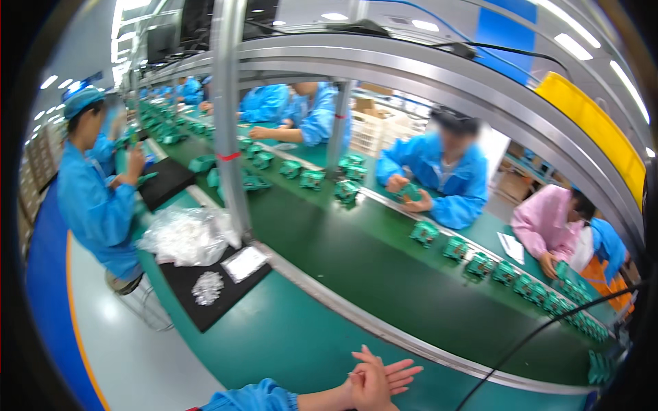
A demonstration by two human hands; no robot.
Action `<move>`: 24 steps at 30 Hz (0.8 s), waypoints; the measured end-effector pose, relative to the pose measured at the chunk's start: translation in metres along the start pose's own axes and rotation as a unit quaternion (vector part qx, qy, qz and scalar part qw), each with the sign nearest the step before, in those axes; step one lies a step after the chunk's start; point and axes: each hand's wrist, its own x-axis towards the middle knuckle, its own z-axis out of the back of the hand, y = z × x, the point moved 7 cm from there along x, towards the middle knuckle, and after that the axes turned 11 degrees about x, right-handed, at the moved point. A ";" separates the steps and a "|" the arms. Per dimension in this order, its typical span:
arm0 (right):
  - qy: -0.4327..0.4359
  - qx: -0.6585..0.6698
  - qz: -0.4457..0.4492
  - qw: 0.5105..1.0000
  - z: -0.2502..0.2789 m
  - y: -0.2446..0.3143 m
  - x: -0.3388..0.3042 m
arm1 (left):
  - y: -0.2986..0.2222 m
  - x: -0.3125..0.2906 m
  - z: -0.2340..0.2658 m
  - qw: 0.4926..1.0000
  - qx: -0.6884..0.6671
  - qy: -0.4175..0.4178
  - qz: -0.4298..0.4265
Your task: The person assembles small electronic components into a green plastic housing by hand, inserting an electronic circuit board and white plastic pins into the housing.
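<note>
My two hands meet above the green worktop [291, 359] near the lower edge. My left hand [401, 374], coming from a blue sleeve [253, 396], is open, its fingers stretched toward the right. Across its palm lies my right hand [371, 389], fingers bent around it; part of each hand is hidden by the other. Neither holds any object. Left of them, a black mat [203, 316] carries a pile of small clear pieces [208, 288], a flat white packet [245, 264] and a large clear plastic bag [185, 236] of whitish parts.
A metal rail [343, 313] separates my worktop from a dark green conveyor [356, 267]. Green assemblies [480, 264] line its far side. Several people in blue and one in pink [545, 222] work around it. A metal post [231, 137] stands ahead; a black cable [534, 335] crosses at right.
</note>
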 end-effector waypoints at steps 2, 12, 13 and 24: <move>0.032 -0.069 0.033 0.997 -0.012 0.003 0.001 | 0.007 -0.003 0.012 1.000 -0.017 -0.020 -0.008; 0.002 -0.223 0.034 0.974 0.010 -0.002 0.016 | 0.000 -0.006 0.018 0.991 -0.120 -0.064 0.016; 0.003 -0.222 0.034 0.974 0.009 0.002 0.018 | -0.002 -0.005 0.017 0.990 -0.121 -0.065 0.017; -0.031 -0.064 0.093 0.993 0.021 0.031 0.021 | 0.000 -0.003 0.014 0.987 -0.134 -0.079 0.032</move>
